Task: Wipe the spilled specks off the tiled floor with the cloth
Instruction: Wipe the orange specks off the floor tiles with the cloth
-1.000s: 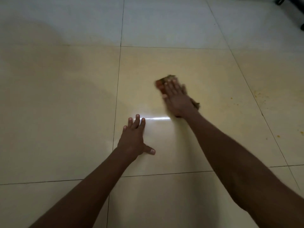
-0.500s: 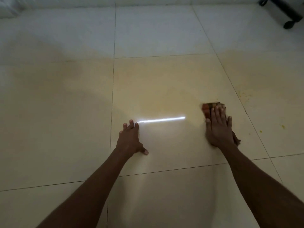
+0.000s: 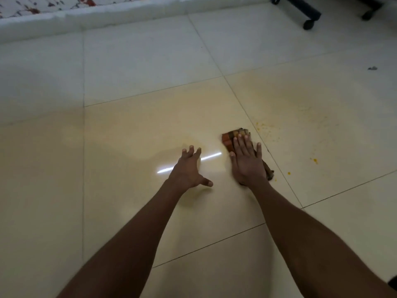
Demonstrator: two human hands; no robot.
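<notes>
Mid-wipe, I'd say: right hand [image 3: 247,162] lies flat w/ fingers straight, pressing the cloth [image 3: 234,136] onto the tiled floor [image 3: 129,125], just left of a grout line. Left hand [image 3: 189,171] is spread wide, braced on the floor, holding nothing. Orange specks [image 3: 266,130] sit just past that line to the right, a few more nearer, so next stroke prob. needs to cross rightward. Cloth's long axis runs w/ the hand, front end pointing away from the person, slightly left.
</notes>
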